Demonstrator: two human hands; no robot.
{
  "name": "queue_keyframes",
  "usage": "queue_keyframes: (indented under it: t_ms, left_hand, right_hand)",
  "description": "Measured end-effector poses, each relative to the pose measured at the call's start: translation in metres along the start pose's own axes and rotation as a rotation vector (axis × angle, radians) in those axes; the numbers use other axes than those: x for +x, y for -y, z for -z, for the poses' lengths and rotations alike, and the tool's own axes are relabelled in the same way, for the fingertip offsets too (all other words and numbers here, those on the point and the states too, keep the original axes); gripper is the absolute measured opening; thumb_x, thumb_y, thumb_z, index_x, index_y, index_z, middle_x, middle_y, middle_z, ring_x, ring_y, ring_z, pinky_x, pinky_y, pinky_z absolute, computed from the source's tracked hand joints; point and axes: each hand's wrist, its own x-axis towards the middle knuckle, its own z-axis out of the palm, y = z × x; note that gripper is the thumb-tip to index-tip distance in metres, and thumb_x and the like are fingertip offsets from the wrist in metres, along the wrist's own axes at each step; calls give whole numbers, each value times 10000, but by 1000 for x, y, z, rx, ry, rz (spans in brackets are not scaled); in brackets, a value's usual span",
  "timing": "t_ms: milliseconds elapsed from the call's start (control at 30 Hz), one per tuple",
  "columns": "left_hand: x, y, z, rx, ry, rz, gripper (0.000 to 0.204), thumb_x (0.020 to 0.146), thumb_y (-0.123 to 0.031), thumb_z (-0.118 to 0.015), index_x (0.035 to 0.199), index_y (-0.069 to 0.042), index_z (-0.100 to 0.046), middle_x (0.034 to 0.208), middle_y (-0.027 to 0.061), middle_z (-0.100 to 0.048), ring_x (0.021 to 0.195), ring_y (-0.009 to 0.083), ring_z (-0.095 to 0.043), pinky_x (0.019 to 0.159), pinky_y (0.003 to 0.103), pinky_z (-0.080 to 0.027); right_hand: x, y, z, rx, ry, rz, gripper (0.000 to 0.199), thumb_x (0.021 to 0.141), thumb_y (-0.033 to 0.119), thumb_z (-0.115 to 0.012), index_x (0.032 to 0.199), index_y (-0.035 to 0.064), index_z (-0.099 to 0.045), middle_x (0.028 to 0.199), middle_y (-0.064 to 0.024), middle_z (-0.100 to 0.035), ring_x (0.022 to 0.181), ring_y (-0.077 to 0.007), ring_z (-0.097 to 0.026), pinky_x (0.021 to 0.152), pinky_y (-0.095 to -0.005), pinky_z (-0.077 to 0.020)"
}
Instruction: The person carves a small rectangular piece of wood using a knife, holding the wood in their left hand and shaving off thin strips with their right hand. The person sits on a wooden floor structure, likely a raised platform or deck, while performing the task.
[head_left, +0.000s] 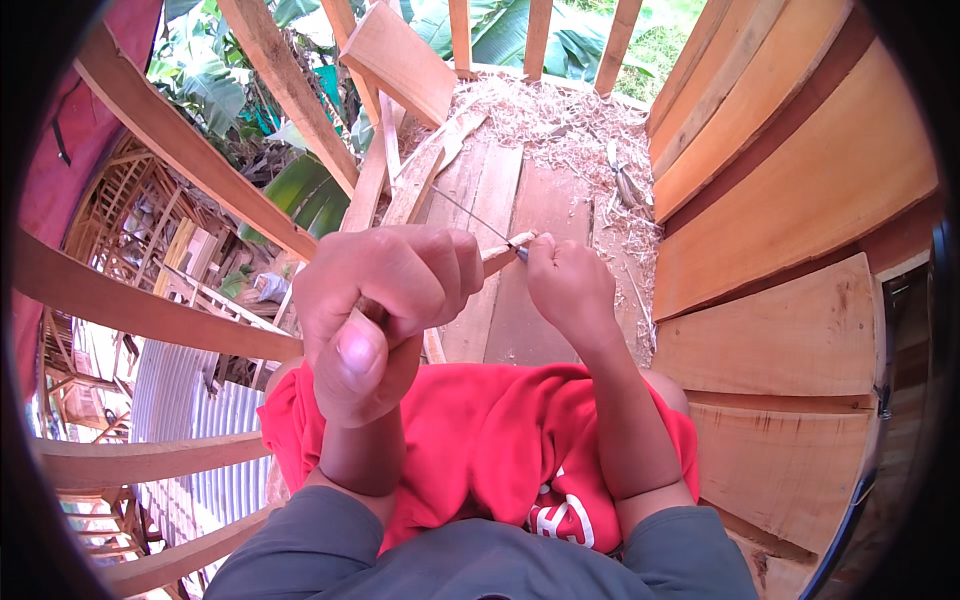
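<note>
My left hand [385, 300] is closed in a fist around a wooden stick [497, 260]. One brown end of the stick shows beside my thumb; the pale end slants out past my knuckles toward the right. Close to that pale end, my right hand [572, 290] is closed on what looks like a knife [468, 212]. Its thin dark blade, seen nearly edge-on, reaches away to the upper left and crosses the stick. My fingers hide most of the knife's handle. Both hands are above my lap, which is covered in red cloth [480, 410].
Curled wood shavings [570, 130] cover the far part of the plank floor [545, 200]. Cut boards [400, 60] lean at the far left beside slatted rails [170, 140]. A plank wall [800, 200] rises on the right. Beyond the rails are leaves and corrugated sheets [215, 410].
</note>
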Motion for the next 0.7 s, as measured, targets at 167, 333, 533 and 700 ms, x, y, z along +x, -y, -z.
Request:
queue_keyframes:
  t_ms: [167, 333, 533, 700]
  left_hand:
    - [5, 0, -4, -22, 7, 10, 539, 927, -511, -545, 658, -61, -417, 544, -9, -324, 470, 122, -265, 472, 303, -256]
    - [0, 2, 14, -2, 88, 16, 435, 940, -457, -526, 711, -110, -399, 595, -6, -376, 488, 121, -305, 501, 309, -286]
    - [4, 0, 23, -4, 129, -4, 382, 942, -420, -521, 731, -135, -377, 615, -5, -393, 494, 119, -319, 511, 309, -298]
    - [5, 0, 7, -21, 19, -2, 530, 919, -517, -556, 665, -68, -432, 565, -12, -353, 477, 109, -269, 472, 295, -259]
  right_hand:
    - [28, -46, -36, 189, -2, -71, 548, 935, 348, -346, 817, -61, -690, 804, -308, -649, 837, -467, -644, 822, -524, -490]
    - [5, -6, -16, 113, -1, -5, 534, 934, 328, -351, 790, -66, -680, 804, -317, -641, 837, -473, -637, 830, -530, -482]
    - [-5, 14, 3, 116, -13, 88, 504, 934, 312, -350, 808, -41, -687, 812, -298, -645, 825, -457, -641, 811, -526, -483]
    - [21, -8, -14, 198, 50, 114, 484, 936, 307, -351, 828, -17, -694, 813, -273, -651, 824, -435, -643, 801, -505, -489]
